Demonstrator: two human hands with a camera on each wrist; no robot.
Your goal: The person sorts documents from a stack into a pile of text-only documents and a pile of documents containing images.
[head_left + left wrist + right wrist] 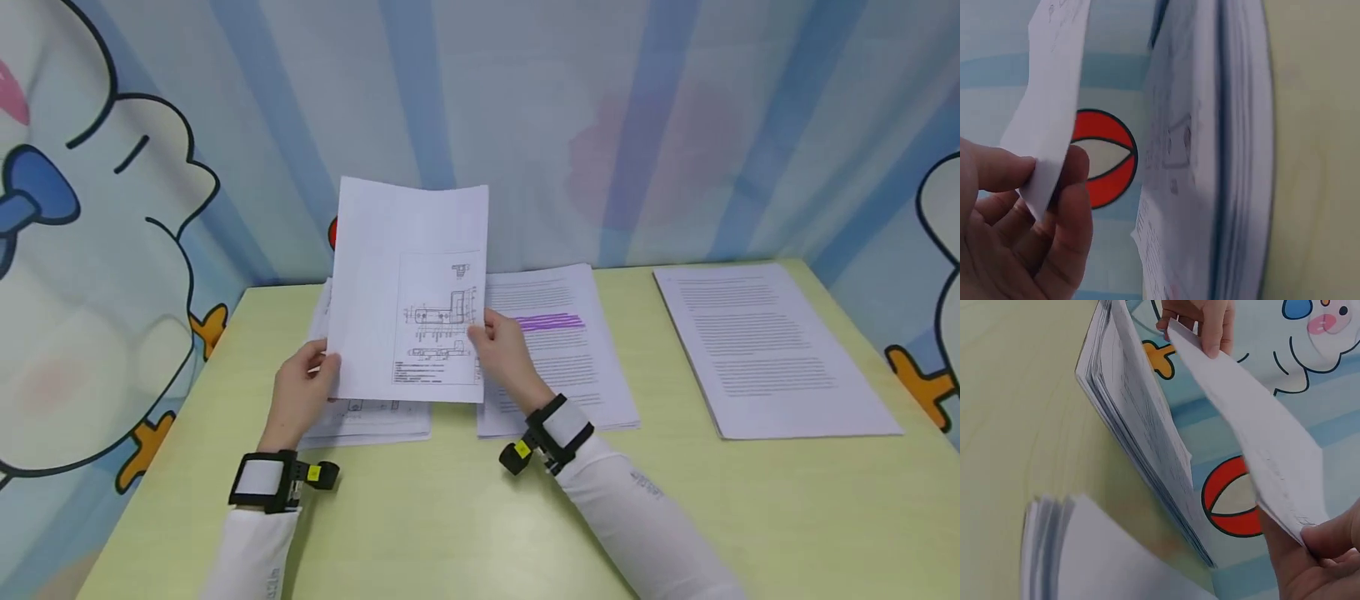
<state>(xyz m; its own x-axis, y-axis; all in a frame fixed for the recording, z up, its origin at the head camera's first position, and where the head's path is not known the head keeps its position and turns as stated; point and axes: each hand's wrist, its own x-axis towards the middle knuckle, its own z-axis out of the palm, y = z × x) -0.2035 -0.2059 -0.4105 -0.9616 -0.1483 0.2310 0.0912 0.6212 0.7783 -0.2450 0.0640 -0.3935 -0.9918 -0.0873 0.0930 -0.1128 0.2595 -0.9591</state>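
Note:
A sheet of paper (367,275) with a technical drawing is held up above the table by both hands. The left hand (302,387) pinches its lower left edge between thumb and fingers; the left wrist view shows the paper (1054,106) between them. On the right edge, the right hand (510,354) pinches the sheet, its thumb on the printed face. Below and behind the sheet lies a stack of drawings (375,429), mostly hidden by it. Beside that, under the right hand, is a stack of text pages (555,367) with purple marker strokes on top.
A third stack of printed pages (757,342) lies at the right of the pale yellow-green table (420,517). Behind the table hangs a blue striped cloth (540,125) with cartoon figures. Each wrist wears a strap with a small black camera (324,475).

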